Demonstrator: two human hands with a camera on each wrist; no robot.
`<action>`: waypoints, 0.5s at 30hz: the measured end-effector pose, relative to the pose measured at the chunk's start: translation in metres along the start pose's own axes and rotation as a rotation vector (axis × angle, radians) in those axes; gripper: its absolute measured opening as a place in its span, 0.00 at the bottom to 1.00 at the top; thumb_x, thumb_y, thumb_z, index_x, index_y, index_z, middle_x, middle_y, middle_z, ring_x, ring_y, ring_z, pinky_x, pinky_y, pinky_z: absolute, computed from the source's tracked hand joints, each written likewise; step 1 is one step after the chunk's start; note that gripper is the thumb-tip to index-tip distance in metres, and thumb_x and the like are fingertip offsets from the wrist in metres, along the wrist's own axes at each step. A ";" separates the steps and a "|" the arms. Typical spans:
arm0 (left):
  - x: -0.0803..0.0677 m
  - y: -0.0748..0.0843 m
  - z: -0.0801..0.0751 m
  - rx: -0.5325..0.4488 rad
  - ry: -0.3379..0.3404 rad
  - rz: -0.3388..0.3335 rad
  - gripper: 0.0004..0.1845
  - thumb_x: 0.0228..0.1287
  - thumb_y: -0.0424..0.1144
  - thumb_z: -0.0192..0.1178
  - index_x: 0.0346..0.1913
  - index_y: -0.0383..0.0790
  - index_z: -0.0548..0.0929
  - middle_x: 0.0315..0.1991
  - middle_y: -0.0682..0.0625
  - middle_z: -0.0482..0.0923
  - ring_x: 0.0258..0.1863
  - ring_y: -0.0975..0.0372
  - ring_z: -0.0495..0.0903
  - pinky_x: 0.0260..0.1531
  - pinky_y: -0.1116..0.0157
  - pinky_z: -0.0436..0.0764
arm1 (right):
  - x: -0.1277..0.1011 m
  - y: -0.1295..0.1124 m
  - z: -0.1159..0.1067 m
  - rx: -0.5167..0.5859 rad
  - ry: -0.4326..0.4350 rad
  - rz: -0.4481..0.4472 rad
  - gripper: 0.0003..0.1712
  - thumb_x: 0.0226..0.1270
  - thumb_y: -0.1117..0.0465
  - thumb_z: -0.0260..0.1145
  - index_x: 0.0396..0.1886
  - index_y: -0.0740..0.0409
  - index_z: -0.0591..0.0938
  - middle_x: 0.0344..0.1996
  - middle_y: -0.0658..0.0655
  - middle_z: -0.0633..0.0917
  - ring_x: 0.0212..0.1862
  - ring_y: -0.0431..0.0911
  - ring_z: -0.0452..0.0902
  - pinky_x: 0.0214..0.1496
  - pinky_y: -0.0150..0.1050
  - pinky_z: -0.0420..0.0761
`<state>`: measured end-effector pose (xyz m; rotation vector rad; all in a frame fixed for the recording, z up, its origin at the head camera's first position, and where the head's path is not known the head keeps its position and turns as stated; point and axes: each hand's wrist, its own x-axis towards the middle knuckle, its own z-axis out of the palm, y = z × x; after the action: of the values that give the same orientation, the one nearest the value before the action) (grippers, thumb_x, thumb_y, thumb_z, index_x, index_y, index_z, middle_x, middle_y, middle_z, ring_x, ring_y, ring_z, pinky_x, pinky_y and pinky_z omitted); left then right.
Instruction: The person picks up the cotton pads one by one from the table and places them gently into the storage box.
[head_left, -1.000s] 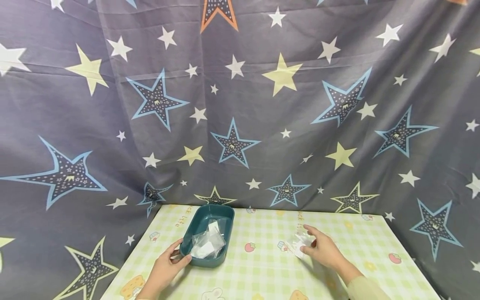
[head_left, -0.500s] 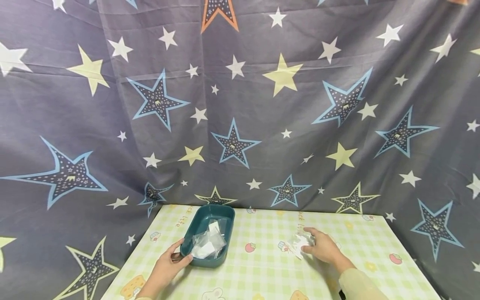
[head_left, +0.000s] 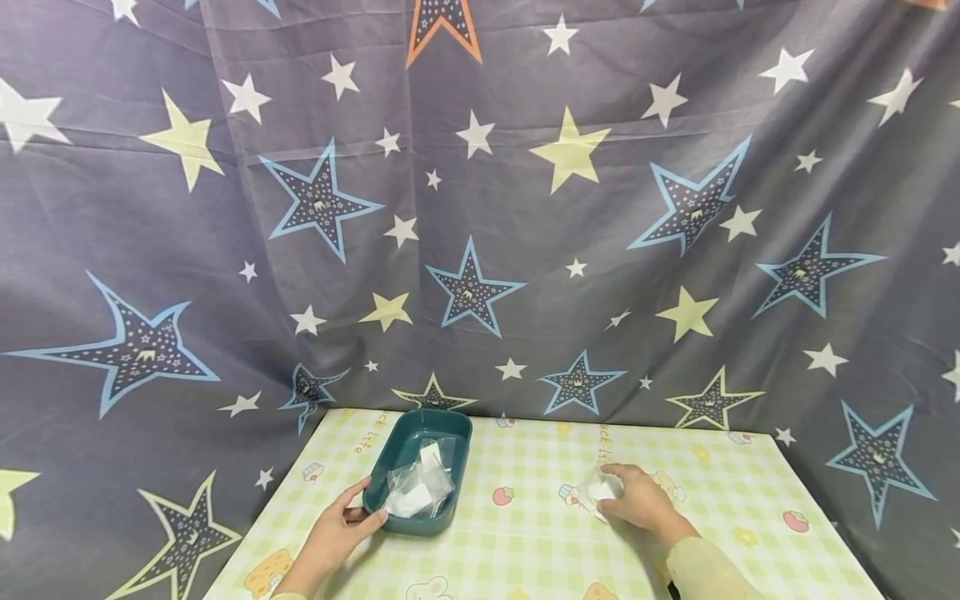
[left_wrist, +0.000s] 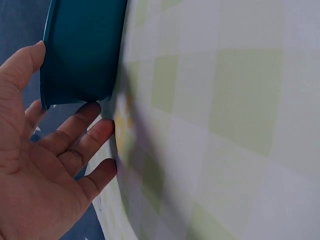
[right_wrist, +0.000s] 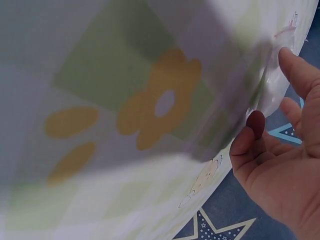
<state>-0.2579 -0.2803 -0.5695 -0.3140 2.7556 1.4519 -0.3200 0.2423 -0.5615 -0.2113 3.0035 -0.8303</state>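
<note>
A teal tray (head_left: pixel 457 433) stands on the left of the checked table (head_left: pixel 525 542), with several clear plastic bags (head_left: pixel 416 487) of white pieces in it. My left hand (head_left: pixel 358 510) cups the tray's near-left corner. In the left wrist view its thumb (left_wrist: pixel 25 62) lies against the tray's rim (left_wrist: pixel 82 50) and its fingers (left_wrist: pixel 92 137) touch the tray's base, only slightly bent. To the right, my right hand (head_left: pixel 618 492) curls over a small clear bag (head_left: pixel 592 486) lying on the table. In the right wrist view the thumb (right_wrist: pixel 300 70) and bent fingers (right_wrist: pixel 247 137) close round the bag's edge (right_wrist: pixel 272 92).
A grey curtain (head_left: pixel 480 208) printed with stars hangs close behind the table and wraps both sides. The tablecloth shows cartoon prints, with a strawberry print (head_left: pixel 501 496) between tray and bag. The table's right edge (head_left: pixel 817 508) runs diagonally near the curtain.
My right hand's fingers, stretched out over the small bag a second ago, have drawn in and curled round it. The left hand and the tray have stayed put.
</note>
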 end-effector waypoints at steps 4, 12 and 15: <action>0.000 0.001 0.000 -0.001 -0.003 0.004 0.46 0.65 0.56 0.76 0.81 0.44 0.70 0.52 0.42 0.90 0.53 0.51 0.89 0.50 0.51 0.89 | 0.001 -0.001 0.001 -0.023 0.000 0.001 0.40 0.57 0.52 0.84 0.69 0.56 0.83 0.68 0.72 0.79 0.69 0.73 0.76 0.68 0.71 0.76; -0.001 0.002 -0.001 0.000 -0.007 0.004 0.46 0.65 0.57 0.76 0.81 0.46 0.70 0.53 0.42 0.90 0.55 0.52 0.88 0.51 0.51 0.88 | 0.002 0.002 0.005 -0.022 0.014 0.017 0.38 0.57 0.51 0.85 0.67 0.58 0.84 0.67 0.71 0.79 0.68 0.71 0.77 0.70 0.68 0.76; -0.001 0.001 -0.001 -0.006 -0.007 0.003 0.46 0.66 0.56 0.76 0.81 0.46 0.70 0.53 0.43 0.90 0.54 0.52 0.88 0.51 0.52 0.88 | 0.001 0.003 0.008 0.000 0.007 0.031 0.37 0.58 0.52 0.85 0.66 0.58 0.84 0.68 0.72 0.78 0.69 0.72 0.75 0.71 0.69 0.75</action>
<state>-0.2567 -0.2800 -0.5677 -0.3052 2.7479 1.4598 -0.3212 0.2409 -0.5696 -0.1615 3.0044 -0.8305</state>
